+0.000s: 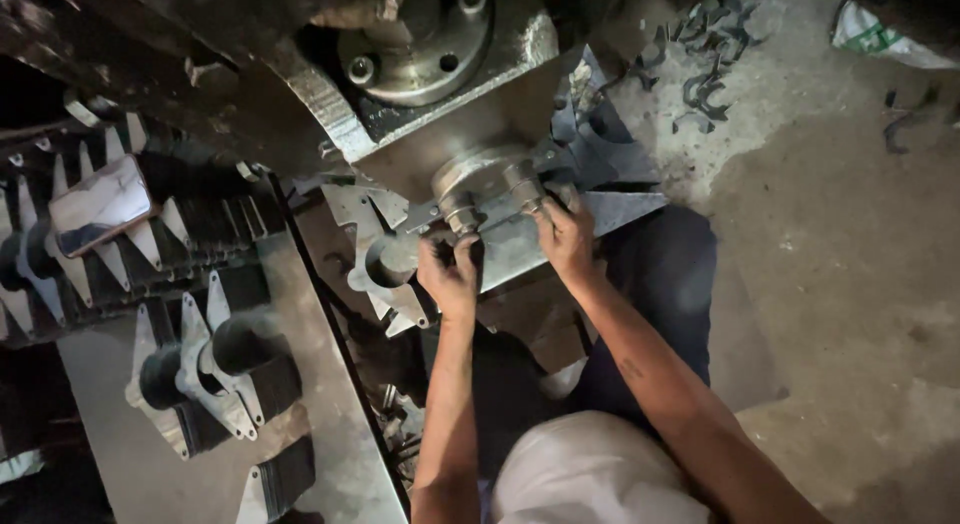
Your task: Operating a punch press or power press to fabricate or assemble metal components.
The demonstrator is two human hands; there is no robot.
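Note:
Both my hands reach up under the ram of a heavy metal press [440, 74]. My left hand [450, 274] pinches a dark flat metal piece at the die, just below the round punch [490, 189]. My right hand [566, 236] rests on the flat steel die plate [615, 212], its fingers touching the punch's right side. A stamped metal blank with a round hole [385, 264] lies beside my left hand. My forearms hide what is under them.
Stacks of stamped pointed blanks [215, 364] stand on a steel sheet [330, 424] at the left, more rows behind them. A phone [100, 204] lies on those rows. Curved metal offcuts [705, 84] litter the concrete floor at upper right. My knees are below.

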